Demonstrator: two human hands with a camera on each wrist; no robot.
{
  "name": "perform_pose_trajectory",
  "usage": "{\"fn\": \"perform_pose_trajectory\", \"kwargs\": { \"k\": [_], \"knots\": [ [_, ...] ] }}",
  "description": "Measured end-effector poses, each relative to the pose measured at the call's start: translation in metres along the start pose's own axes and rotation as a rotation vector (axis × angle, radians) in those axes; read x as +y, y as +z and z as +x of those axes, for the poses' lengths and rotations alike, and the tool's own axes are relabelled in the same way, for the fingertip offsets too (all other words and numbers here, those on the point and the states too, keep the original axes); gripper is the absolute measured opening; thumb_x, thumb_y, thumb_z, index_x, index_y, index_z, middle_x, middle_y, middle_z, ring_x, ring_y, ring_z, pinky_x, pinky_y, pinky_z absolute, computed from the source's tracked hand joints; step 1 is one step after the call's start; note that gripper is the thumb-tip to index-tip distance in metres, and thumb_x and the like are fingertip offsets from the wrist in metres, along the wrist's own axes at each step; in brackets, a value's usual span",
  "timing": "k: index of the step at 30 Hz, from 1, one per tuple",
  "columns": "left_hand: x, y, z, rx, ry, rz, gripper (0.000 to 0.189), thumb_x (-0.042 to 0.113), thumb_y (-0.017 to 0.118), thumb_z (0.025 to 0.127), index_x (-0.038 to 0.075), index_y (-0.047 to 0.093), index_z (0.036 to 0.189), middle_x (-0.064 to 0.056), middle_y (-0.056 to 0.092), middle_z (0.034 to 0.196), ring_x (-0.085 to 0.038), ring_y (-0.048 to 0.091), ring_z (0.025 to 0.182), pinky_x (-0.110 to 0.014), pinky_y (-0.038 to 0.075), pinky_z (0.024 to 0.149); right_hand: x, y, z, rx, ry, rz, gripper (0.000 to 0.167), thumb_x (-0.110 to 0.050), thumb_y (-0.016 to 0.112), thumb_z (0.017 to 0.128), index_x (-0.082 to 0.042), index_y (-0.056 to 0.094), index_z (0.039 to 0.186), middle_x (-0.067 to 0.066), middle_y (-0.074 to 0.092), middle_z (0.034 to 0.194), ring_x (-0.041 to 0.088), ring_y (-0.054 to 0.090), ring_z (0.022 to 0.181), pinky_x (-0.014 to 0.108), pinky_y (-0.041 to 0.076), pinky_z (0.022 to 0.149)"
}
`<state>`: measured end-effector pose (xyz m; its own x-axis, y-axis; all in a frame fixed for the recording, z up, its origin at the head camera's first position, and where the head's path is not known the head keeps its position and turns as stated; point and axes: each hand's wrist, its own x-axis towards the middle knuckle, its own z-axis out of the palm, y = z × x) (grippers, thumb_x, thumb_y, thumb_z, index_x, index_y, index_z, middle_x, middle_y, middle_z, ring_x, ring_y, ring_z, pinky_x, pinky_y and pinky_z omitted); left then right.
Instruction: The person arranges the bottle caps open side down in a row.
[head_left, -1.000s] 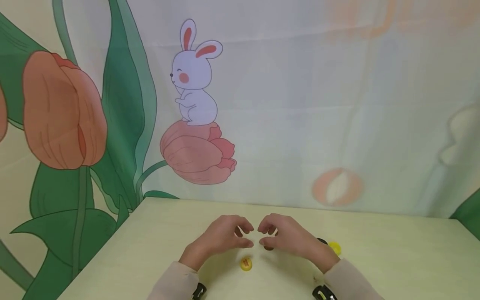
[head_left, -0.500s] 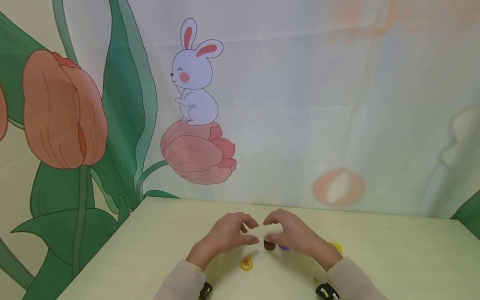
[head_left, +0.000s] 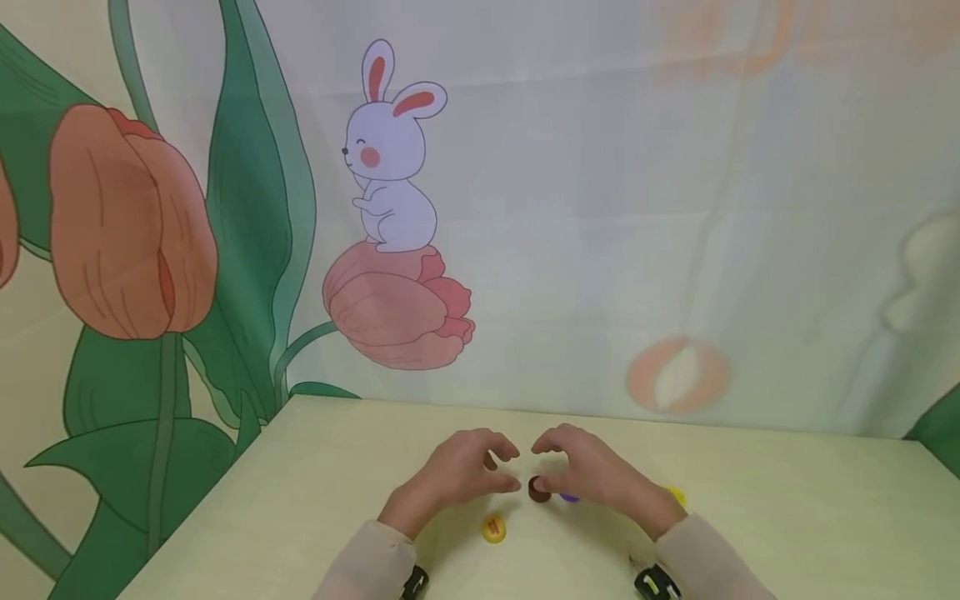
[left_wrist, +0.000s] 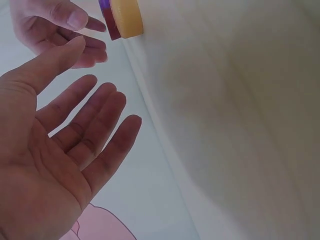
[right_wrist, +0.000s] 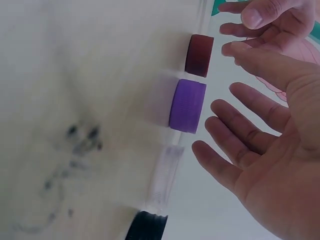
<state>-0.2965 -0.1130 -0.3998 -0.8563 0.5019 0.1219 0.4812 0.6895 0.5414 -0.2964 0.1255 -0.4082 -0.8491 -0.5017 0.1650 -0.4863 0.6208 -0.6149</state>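
My left hand (head_left: 465,468) hovers above the table with fingers loosely bent and nothing held. Facing it, my right hand (head_left: 592,473) is likewise relaxed, a small gap separating the fingertips. A yellow bottle cap (head_left: 493,529) with red print lies nearer me, between the wrists. Just below the right thumb, a brown bottle cap (head_left: 538,493) sits on the table, partly covered in the head view. Beside it, a purple bottle cap (right_wrist: 188,106) stands out fully in the right wrist view. A clear cap (right_wrist: 165,177) and a black cap (right_wrist: 146,227) continue that row.
Another yellow cap (head_left: 677,494) shows past the right wrist, partly hidden by it. The pale table (head_left: 810,508) ends at a hanging cloth (head_left: 555,250) printed with tulips and a rabbit. A small dark mark (right_wrist: 82,140) lies on the tabletop near the right wrist.
Both hands have shifted slightly to the right, most of it before the middle frame. The brown and purple caps show more, while the black cap is now hidden in the head view.
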Motion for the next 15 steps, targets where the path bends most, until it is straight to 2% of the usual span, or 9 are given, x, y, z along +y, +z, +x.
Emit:
{"fn": "perform_pose_trajectory", "kwargs": {
  "k": [9, 15],
  "knots": [
    [-0.0002, 0.0076, 0.0005, -0.042, -0.010, -0.037, 0.039, 0.026, 0.089, 0.087, 0.009, 0.077, 0.119, -0.003, 0.076, 0.110, -0.025, 0.072, 0.100, -0.033, 0.056, 0.083, 0.0054, 0.0016, -0.0018, -0.046, 0.012, 0.020, 0.042, -0.021, 0.087, 0.089, -0.003, 0.070, 0.123, 0.010, 0.066, 0.126, 0.040, 0.061, 0.124, 0.057, 0.050, 0.100],
    [-0.0005, 0.0103, 0.0020, -0.066, -0.040, -0.015, 0.041, 0.029, 0.090, 0.087, 0.010, 0.077, 0.120, 0.001, 0.075, 0.108, -0.021, 0.072, 0.101, -0.033, 0.056, 0.085, 0.0061, 0.0006, -0.0020, -0.086, -0.004, 0.028, 0.045, -0.020, 0.090, 0.086, -0.001, 0.070, 0.122, 0.009, 0.068, 0.122, 0.038, 0.064, 0.118, 0.053, 0.053, 0.096]
  ]
}}
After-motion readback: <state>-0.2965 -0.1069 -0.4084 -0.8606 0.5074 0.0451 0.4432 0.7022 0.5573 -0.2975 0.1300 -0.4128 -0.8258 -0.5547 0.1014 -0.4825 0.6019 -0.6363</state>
